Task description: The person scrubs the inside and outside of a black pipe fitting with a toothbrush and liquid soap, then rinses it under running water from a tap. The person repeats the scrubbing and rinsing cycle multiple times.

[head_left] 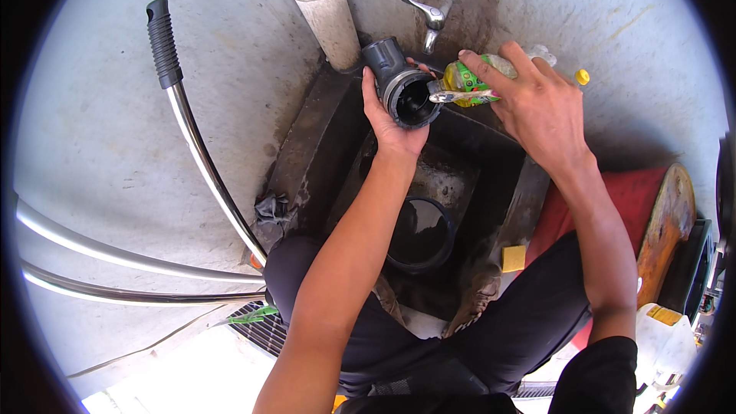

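Note:
My left hand (389, 124) grips a dark grey plastic pipe fitting (399, 80), its round open mouth turned toward me. My right hand (537, 103) holds a clear squeeze bottle (475, 80) with a green and yellow label, tipped sideways so its nozzle points into the fitting's opening. Both are held over a dark, wet sunken basin (322, 138) below a metal wall tap (433, 11). A yellow cap (583, 77) lies on the concrete just right of my right hand.
A black round bowl (422, 234) sits in the basin, a yellow sponge (514, 257) beside it. A pale pipe (322, 4) runs up the wall. Chrome tubes with a black grip (165, 42) curve at left. A red mat (636, 195) and wooden board (667, 222) lie right.

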The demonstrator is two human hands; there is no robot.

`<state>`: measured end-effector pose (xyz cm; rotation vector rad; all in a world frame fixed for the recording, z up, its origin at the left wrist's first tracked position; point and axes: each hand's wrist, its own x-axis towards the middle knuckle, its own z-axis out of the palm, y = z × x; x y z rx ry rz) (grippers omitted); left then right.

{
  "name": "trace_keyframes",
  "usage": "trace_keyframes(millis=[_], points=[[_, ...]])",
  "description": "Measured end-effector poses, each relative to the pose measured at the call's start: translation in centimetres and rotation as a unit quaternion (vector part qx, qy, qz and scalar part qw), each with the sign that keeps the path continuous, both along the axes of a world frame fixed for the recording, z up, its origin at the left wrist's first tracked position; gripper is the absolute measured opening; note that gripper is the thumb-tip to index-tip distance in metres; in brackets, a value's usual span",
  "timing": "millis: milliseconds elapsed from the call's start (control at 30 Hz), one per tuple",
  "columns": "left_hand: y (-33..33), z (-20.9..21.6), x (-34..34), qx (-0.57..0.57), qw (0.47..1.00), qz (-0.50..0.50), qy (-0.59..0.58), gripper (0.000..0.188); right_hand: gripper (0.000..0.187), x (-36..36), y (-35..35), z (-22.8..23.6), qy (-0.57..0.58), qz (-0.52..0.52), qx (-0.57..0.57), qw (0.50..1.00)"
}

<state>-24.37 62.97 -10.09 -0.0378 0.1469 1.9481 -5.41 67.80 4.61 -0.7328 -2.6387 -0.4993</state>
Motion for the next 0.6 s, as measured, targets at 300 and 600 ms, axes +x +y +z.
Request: trace_keyframes(millis=[300, 600], points=[[0.7, -0.2, -0.5, -0.016, 1.0, 0.005, 0.017, 0.056, 0.057, 0.0, -0.2, 0.0, 0.022, 0.012, 0.031, 0.999], [1.1, 0.3, 0.1, -0.021, 1.0, 0.011, 0.013, 0.05, 0.071, 0.0, 0.1, -1.1, 0.031, 0.002, 0.042, 0.999]])
